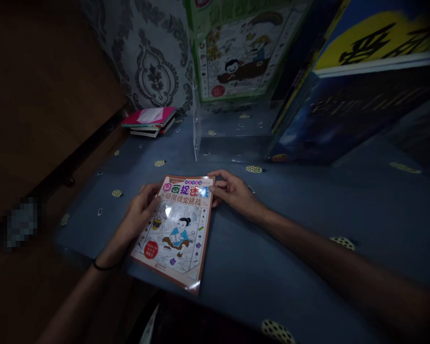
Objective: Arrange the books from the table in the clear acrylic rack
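Observation:
A thin picture book point(179, 234) with an orange border and colourful Chinese lettering lies face up near the table's front edge. My left hand point(140, 208) grips its left side, thumb on the cover and the other fingers at the edge. At the upper right corner my right hand point(234, 192) pinches the book, its thumb on the cover and some fingers hidden behind. A drawn figure in blue shows on the cover, with glare above it. Around my left wrist sits a dark band point(105, 267).
Behind the book stands a clear acrylic holder point(232, 145) with a green-bordered book point(247, 57) upright in it. Large blue books point(344, 114) stand at the right. A small stack of books point(150, 119) lies back left, by the patterned wall point(154, 67). The table point(290, 200) has a blue cover.

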`<state>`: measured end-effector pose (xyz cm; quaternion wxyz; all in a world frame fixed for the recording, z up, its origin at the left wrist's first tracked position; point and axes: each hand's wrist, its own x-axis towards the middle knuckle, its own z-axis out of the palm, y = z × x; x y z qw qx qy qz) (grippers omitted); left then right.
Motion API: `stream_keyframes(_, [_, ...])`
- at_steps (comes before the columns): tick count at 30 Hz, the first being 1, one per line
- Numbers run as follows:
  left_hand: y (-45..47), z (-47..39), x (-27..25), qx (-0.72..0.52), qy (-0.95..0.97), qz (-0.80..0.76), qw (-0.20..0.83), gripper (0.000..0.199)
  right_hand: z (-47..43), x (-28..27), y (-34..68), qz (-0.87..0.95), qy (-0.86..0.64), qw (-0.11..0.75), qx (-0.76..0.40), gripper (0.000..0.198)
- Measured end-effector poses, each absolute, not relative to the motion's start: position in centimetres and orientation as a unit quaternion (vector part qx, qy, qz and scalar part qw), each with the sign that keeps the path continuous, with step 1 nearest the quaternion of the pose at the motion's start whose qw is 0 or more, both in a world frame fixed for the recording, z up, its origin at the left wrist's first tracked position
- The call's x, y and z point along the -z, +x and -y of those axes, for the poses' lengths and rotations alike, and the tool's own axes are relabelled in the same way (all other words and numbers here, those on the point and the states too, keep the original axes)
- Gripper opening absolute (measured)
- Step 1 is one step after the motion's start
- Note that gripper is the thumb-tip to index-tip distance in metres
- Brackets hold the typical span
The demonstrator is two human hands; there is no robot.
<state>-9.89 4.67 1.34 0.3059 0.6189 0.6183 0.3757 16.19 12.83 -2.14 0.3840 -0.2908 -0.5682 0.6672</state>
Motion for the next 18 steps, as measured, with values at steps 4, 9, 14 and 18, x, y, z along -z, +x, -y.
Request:
stream_keyframes(4, [-10.6,-5.2,-1.8,-0.470,0.467,-0.606,0.439,0.037,-12.8,2.1,16.3,0.571,-0.285,0.385,-0.667,0.039])
stream_keyframes(9, [-10.8,-5.2,-2.3,-0.506,0.352,-0.593,0.519,0.029,-12.8,2.1,16.2,0.564,-0.266,0.404,-0.669,0.043])
stream_keyframes(14, [-9.4,-4.7,-2.3,-0.480,0.299,-0.561,0.605,0.024,-12.9,2.1,16.2,0.566,-0.259,0.409,-0.667,0.044])
stream_keyframes(18, [-8.8,-4.7,-2.3,-0.495,0.292,-0.565,0.592,0.022,-13.0,2.2,16.3,0.571,-0.268,0.406,-0.662,0.044])
